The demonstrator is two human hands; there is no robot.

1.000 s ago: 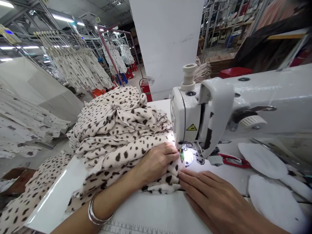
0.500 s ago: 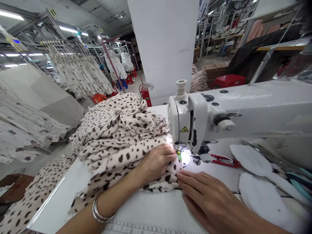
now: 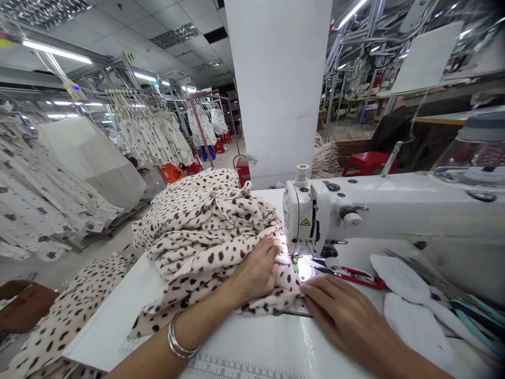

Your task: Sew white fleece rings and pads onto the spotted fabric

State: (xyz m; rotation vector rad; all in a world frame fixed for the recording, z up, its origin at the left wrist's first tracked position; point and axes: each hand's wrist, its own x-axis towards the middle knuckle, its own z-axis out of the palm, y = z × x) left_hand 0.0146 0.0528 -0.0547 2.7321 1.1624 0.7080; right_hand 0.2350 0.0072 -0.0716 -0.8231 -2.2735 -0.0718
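Note:
A heap of cream cloth with dark brown spots (image 3: 209,226) lies on the white sewing table (image 3: 102,321), and its front edge runs under the presser foot (image 3: 295,262) of a white industrial sewing machine (image 3: 315,216). My left hand (image 3: 256,268) presses and gathers the cloth just left of the needle, with a bangle on the wrist. My right hand (image 3: 339,308) lies flat, its fingertips on the cloth edge in front of the foot. The needle itself is too small to make out clearly.
Red-handled thread snips (image 3: 359,278) lie right of the foot, beside white padded cutouts (image 3: 400,278). Teal strips (image 3: 477,316) lie further right. A ruler scale (image 3: 232,368) marks the table's front. More spotted cloth (image 3: 67,310) hangs off the left edge. Garment racks and a white pillar (image 3: 280,89) stand behind.
The view has tilted upward, showing more ceiling. My right hand has shifted right toward the foot, and my left hand has eased slightly back from the needle, with the cloth still under the foot.

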